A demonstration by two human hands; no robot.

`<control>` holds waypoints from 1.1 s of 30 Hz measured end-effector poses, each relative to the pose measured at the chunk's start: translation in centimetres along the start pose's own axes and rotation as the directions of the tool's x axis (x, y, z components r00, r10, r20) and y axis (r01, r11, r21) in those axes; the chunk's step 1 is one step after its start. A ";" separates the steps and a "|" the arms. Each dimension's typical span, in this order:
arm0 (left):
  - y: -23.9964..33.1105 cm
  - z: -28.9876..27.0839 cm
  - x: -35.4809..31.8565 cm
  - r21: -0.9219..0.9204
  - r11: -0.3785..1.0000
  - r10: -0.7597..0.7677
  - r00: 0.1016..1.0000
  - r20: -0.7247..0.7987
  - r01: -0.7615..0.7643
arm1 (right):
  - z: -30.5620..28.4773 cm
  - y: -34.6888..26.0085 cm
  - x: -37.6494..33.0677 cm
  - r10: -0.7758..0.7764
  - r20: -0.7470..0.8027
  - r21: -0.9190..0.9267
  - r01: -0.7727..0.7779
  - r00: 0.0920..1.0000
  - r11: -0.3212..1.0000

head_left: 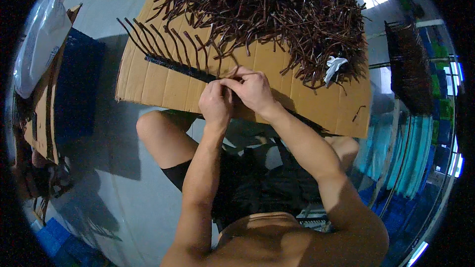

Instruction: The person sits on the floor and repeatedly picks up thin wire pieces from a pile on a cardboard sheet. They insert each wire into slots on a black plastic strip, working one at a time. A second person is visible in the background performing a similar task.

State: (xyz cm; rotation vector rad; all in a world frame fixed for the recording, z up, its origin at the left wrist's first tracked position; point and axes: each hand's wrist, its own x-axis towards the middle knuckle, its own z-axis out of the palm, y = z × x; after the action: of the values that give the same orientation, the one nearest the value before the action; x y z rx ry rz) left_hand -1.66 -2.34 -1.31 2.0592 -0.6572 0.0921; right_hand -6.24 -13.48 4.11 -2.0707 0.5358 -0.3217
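Observation:
A long black strip (pixel 183 67) lies slantwise across the near part of a cardboard sheet. Several thin brown twig-like sticks (pixel 157 44) stand in a row along its left part, pointing away from me. My left hand (pixel 216 103) is closed round the strip near its middle, the fingers curled. Just right of it, my right hand (pixel 253 90) pinches a brown stick (pixel 230 53) close to the strip, its fingertips against my left hand. The fingers hide where stick and strip meet. Past my right forearm the black strip continues towards the lower right.
A big heap of brown sticks (pixel 277 5) covers the far part of the cardboard sheet (pixel 168 86). A crumpled white scrap (pixel 334 68) rests on the heap's right side. One loose stick (pixel 358 113) lies near the right edge. A plastic bag (pixel 42 44) is at far left.

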 end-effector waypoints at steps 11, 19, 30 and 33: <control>-0.2 -2.0 1.7 -0.085 0.959 -0.277 0.959 -0.061 0.271 | -6.4 5.9 9.5 0.195 -0.146 -0.554 -0.243 0.970 0.796; -0.8 -1.2 0.9 -0.090 0.990 -0.109 0.994 0.006 0.109 | -5.1 6.1 8.1 0.177 0.025 -0.525 -0.138 0.984 0.840; -0.5 -1.5 1.2 -0.163 0.972 -0.165 0.986 0.028 0.168 | -2.9 6.6 10.1 0.532 -0.133 0.450 -0.427 0.836 0.784; -0.2 -1.7 1.3 -0.185 0.947 -0.258 0.965 0.042 0.261 | -4.1 6.4 6.5 0.576 0.273 0.353 -0.637 0.770 0.685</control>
State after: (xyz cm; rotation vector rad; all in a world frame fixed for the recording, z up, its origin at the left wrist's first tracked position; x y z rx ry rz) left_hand -0.09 -1.45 -0.11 1.9442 -0.3835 -0.1356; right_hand -3.89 -22.65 0.91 -1.3674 0.9417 0.1066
